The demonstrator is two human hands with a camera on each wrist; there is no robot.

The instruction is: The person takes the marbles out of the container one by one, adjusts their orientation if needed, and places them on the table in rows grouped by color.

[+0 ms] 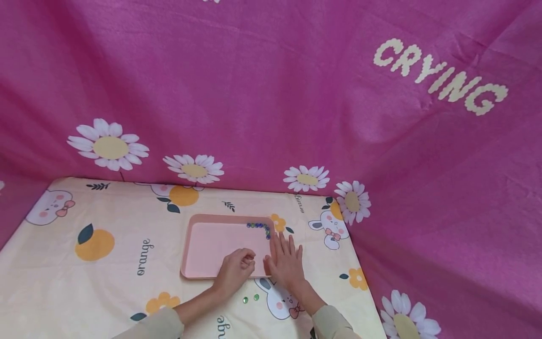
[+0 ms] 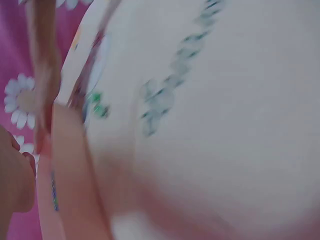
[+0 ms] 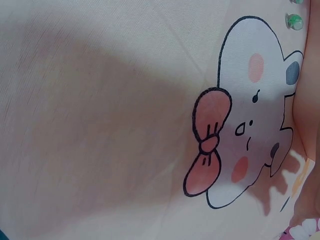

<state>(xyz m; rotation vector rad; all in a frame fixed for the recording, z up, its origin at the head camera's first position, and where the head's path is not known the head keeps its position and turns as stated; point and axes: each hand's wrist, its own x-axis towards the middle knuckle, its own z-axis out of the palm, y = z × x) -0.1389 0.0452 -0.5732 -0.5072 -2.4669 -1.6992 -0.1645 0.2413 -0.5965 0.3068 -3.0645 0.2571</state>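
Left hand point(image 1: 234, 270), right hand point(image 1: 288, 264): bare from fingers to forearm. Left sleeve point(image 1: 163, 325): pale grey-green, plain, cuff edge well behind the fingers. Right sleeve point(image 1: 331, 322): matching colour, cuff likewise well behind its fingers.

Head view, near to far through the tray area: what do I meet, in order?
Two loose green marbles → left hand → bent line of marbles → pink tray's far wall → magenta curtain. Right hand left out: overlaps several.
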